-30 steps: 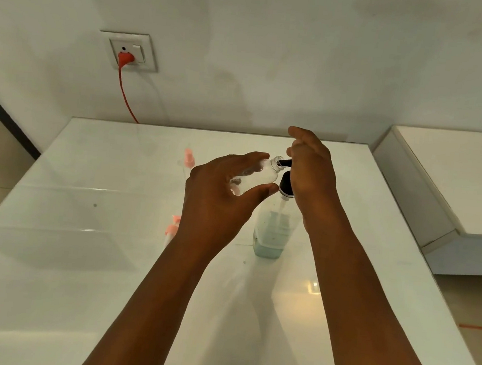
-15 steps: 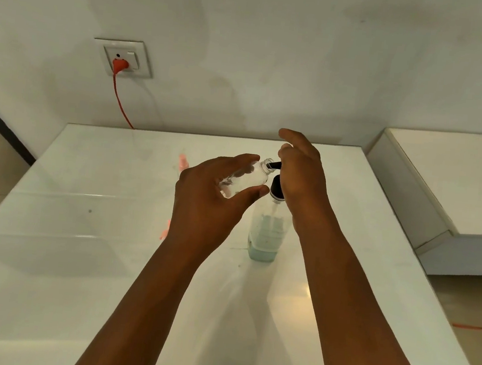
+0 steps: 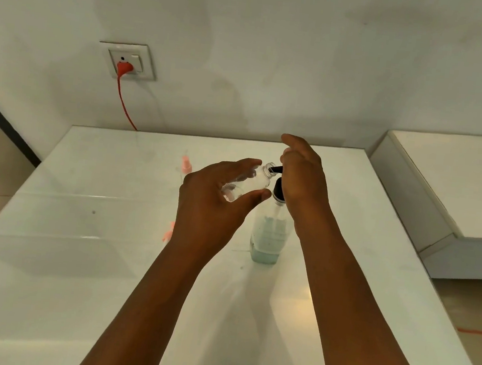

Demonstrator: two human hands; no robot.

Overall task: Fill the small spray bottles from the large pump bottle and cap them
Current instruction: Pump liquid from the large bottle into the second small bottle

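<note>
The small spray bottle [image 3: 250, 183] is clear and uncapped, held tilted above the table [image 3: 77, 254] with its open mouth touching the black nozzle of the large pump bottle [image 3: 268, 235]. The left hand [image 3: 216, 206] has its grip closed on the small bottle, thumb below and fingers over the top. The pump bottle stands upright on the table just right of that hand, with pale blue-green liquid in its lower part. The right hand [image 3: 302, 180] covers the pump head, so whether its grip curls round the head or merely presses on it cannot be told. How much liquid is in the small bottle is hard to make out. Two pink sprayer caps [image 3: 186, 164] show left of the left hand, the nearer one mostly hidden behind the wrist. On the wall behind, a red plug [image 3: 124, 68] sits in a socket [image 3: 129, 60]. A white cabinet [image 3: 446, 198] stands to the right, well apart.
</note>
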